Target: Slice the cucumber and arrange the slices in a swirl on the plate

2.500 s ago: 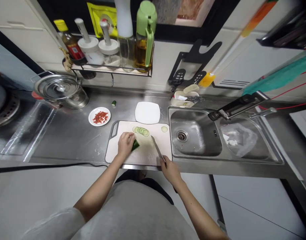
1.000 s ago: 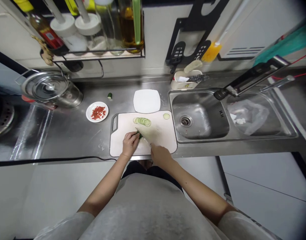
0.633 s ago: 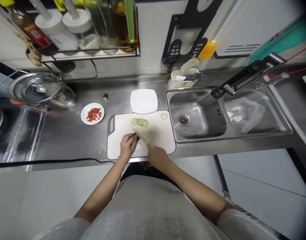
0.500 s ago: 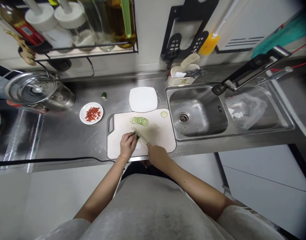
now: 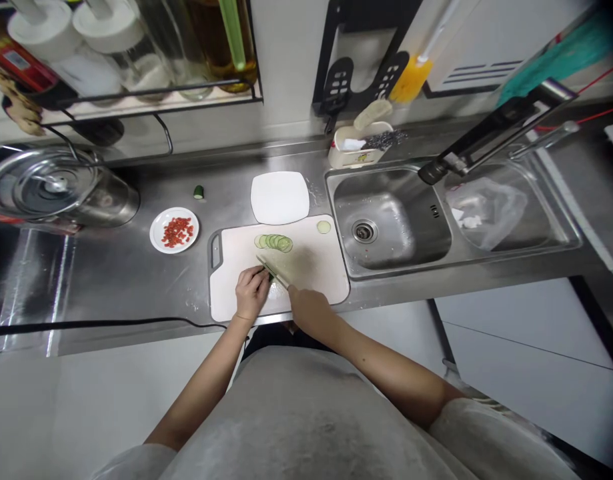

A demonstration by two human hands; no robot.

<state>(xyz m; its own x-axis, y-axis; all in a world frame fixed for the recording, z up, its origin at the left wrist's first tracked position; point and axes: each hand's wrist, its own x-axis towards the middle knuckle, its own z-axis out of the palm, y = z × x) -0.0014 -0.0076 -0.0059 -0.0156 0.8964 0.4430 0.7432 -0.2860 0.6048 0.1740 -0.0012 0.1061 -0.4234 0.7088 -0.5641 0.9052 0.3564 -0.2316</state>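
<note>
On the white cutting board, my left hand has its fingers closed on a dark green piece of cucumber, mostly hidden under them. My right hand grips the handle of a knife, whose blade lies right beside the left fingertips, at the cucumber. Behind the blade, an overlapping row of cucumber slices rests on the board. One single slice lies near the board's far right corner.
An empty white square plate stands behind the board. Left are a small plate of chopped red pieces, a cucumber end and a steel pot. A double sink lies right, under a black faucet. A bottle rack hangs above.
The whole view has shifted slightly, so the counter items appear a little further left. Both hands keep their hold on the cucumber and the knife, with little visible movement over the board.
</note>
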